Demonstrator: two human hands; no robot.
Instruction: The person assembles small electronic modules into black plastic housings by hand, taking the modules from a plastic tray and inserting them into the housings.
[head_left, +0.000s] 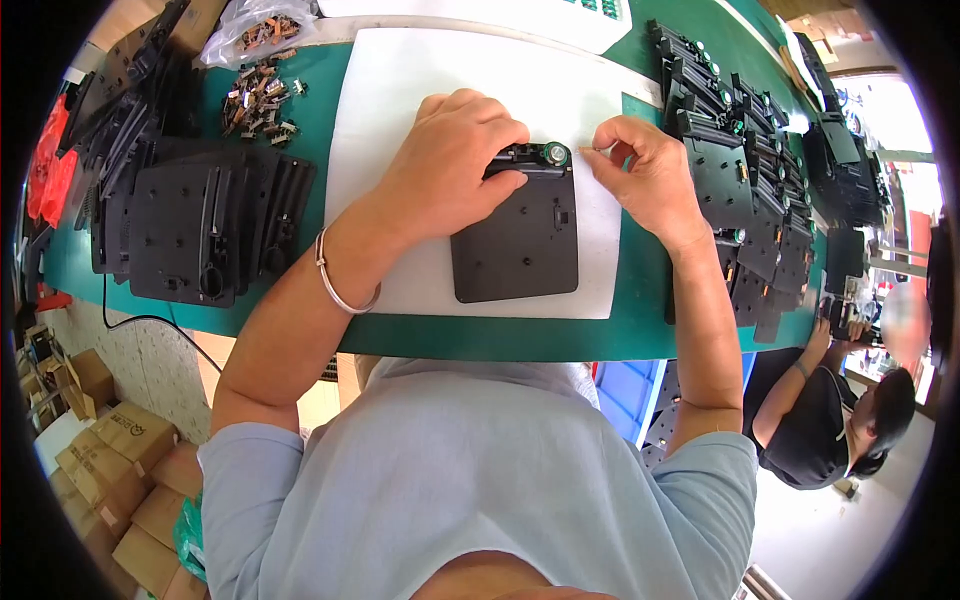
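A flat, matt black plate (515,275), roughly rectangular with rounded lower corners, lies just above the centre of the frame and slightly to the right, its broad face showing and its lower edge running nearly level across the picture. A dark, rod-like housing (540,172) runs along its top edge, ending at the upper right corner in a round metallic end piece (555,153) with a green rim. Small dark studs dot the face, a little rectangular fitting (562,217) sits near the right edge, and the upper left part is hidden.
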